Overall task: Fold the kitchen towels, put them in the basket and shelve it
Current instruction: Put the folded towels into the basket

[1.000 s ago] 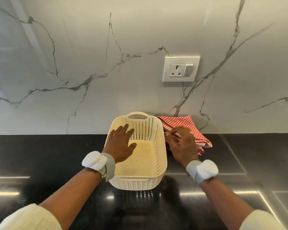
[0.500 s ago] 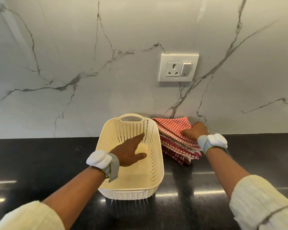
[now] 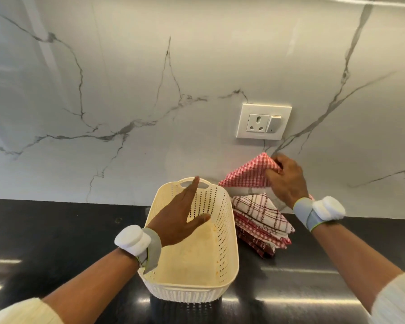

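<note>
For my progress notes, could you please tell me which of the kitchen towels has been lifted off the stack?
The red-and-white small-checked towel, pinched by the right hand and raised clear. The white towel with brown grid lines tops the stack resting on the counter.

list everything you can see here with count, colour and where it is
basket: 1, cream, on the counter, centre, nothing inside
lifted towel: 1, red-white check, held above the stack
towel stack: 1 pile, red, white and maroon, right of the basket
counter: 1, glossy black, across the foreground
wall: 1, white marble with grey veins, behind
socket plate: 1, white, on the wall above the towels
wristbands: 2, white-grey, one per wrist
left hand: 1, open, over the basket
right hand: 1, gripping the lifted towel
</note>
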{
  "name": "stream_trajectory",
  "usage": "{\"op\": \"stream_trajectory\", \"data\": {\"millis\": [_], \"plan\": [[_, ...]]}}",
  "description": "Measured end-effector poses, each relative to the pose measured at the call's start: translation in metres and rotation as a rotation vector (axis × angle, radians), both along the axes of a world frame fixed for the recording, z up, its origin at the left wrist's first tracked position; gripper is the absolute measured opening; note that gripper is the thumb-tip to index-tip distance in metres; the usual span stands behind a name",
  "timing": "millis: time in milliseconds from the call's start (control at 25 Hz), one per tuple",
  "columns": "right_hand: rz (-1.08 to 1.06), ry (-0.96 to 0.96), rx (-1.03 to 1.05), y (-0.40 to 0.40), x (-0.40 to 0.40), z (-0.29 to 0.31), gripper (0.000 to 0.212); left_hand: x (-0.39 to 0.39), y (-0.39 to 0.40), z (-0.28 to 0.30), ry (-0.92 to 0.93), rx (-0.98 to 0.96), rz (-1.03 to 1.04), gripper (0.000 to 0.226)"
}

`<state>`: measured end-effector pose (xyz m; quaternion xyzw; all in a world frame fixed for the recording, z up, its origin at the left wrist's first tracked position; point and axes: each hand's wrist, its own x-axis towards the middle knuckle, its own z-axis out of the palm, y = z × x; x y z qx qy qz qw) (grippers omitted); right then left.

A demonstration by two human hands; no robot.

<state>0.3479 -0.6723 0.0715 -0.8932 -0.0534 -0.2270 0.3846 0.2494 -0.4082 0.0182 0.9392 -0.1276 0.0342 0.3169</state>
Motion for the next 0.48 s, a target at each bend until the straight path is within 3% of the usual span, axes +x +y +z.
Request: {"op": "stream_trajectory", "data": {"millis": [120, 280, 360, 480], "plan": [[0.151, -0.086, 0.043, 0.030, -0.006, 0.043, 0.016, 0.011, -0.003, 0.015, -0.076, -0.246, 0.074, 0.092], [0.520, 0.249, 0.153, 0.074, -0.011, 0.056, 0.013, 0.015, 0.009, 0.046, -0.197, -0.379, 0.154, 0.096], [0.623, 0.408, 0.189, 0.096, -0.009, 0.045, 0.013, 0.018, 0.029, 0.055, -0.056, -0.397, 0.140, 0.096], [0.621, 0.551, 0.249, 0.122, 0.000, 0.021, 0.019, 0.016, 0.053, 0.046, 0.297, -0.612, 0.059, 0.087]]}}
